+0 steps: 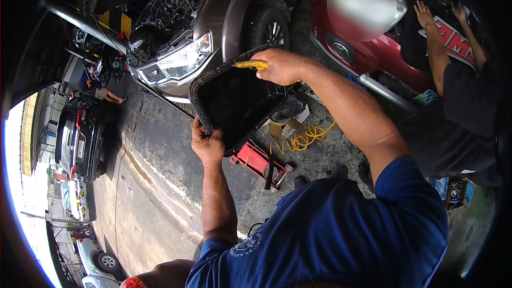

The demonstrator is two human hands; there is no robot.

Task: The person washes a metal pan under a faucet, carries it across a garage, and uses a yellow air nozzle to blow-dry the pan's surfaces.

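Observation:
My left hand [208, 144] is closed on the near left edge of a deep black pan [229, 96] with a flanged rim, thumb on the rim. The pan is held up in the air, tilted, its dark hollow side facing me. Closed round a yellow-handled tool [252, 65], my right hand [282, 67] is at the pan's far rim. The tool lies along that rim; its working end cannot be made out. A thin black strip [271, 168] hangs down below the pan's right side.
A brown car [218, 21] with its engine bay exposed stands ahead. A co-worker's hands [425, 16] rest at a red car [362, 58] on the right. On the floor are a red floor jack [256, 162] and a coiled yellow hose [304, 138]. Parked vehicles line the left.

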